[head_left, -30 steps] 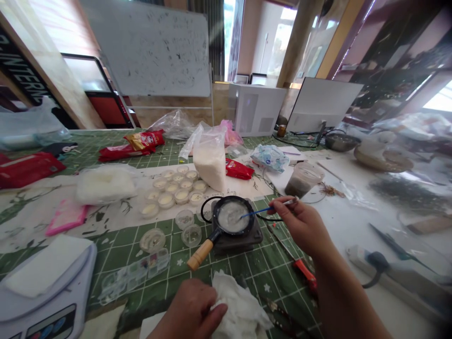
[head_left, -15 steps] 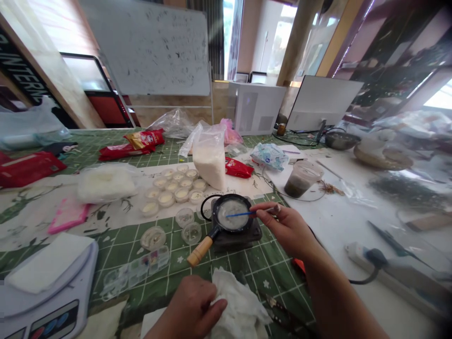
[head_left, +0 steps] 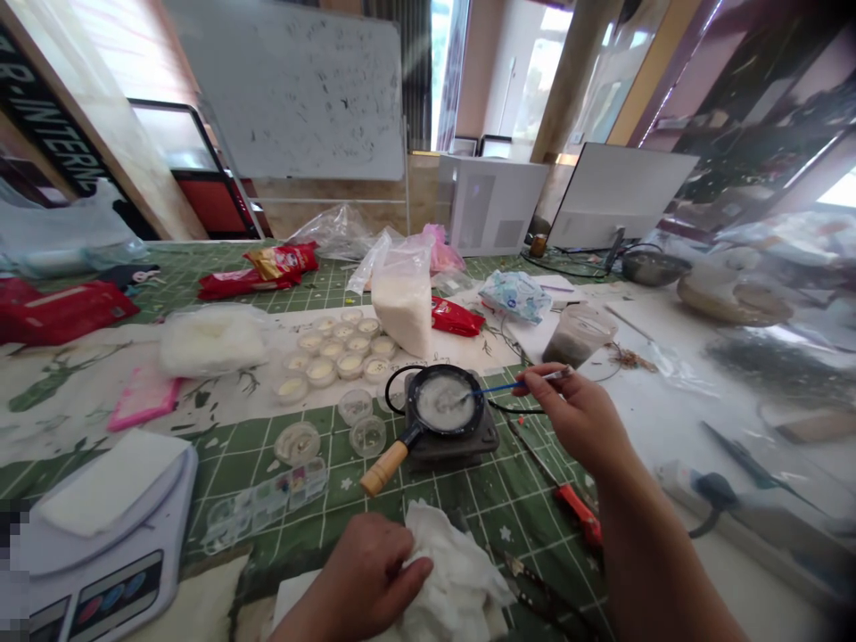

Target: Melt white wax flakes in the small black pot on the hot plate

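The right hand (head_left: 575,419) pinches a thin blue brush (head_left: 498,388), its tip apparently in the small black pan (head_left: 441,367); just before that pan, the left hand (head_left: 354,571) clutches crumpled tissue (head_left: 455,571).

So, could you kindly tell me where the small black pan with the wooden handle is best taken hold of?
Take the small black pan's pale wooden handle from the near side: it sticks out toward the person past the dark burner, clear of the blue-handled brush in the milky contents.
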Demonstrator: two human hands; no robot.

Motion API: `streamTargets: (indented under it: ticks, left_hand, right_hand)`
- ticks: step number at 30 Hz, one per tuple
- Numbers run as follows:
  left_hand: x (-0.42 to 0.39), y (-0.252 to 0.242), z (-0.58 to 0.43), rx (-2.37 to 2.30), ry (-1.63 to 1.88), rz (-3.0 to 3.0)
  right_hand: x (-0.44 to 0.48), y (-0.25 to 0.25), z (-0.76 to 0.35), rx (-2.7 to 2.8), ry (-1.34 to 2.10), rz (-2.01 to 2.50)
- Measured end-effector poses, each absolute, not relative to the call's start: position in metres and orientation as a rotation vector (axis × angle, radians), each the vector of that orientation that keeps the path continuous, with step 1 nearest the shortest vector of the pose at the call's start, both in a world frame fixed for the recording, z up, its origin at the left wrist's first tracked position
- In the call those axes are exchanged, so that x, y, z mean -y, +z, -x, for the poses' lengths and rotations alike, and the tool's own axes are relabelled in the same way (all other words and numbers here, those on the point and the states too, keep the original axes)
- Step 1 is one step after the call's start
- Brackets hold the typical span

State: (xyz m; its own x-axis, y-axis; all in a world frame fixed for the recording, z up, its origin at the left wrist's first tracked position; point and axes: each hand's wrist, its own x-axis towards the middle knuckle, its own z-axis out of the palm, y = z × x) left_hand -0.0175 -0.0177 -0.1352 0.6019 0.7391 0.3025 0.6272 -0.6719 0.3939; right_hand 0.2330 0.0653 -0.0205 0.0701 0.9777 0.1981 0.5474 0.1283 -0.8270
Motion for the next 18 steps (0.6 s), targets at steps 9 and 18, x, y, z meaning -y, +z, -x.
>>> streamTargets:
  ticks: [9, 18]
  left_hand:
    - [0.0173, -0.1377, 0.0181, -1.129, 0.641, -2.583]
    - [0.0168, -0.1315, 0.0173, -1.124, 0.664, -2.563]
  right_hand:
    - [-0.0651, -0.0191, -0.2334, 1.613, 0.634, 1.557]
    - [-0.0644, -0.0214, -0.2293, 1.661, 0.773, 1.451]
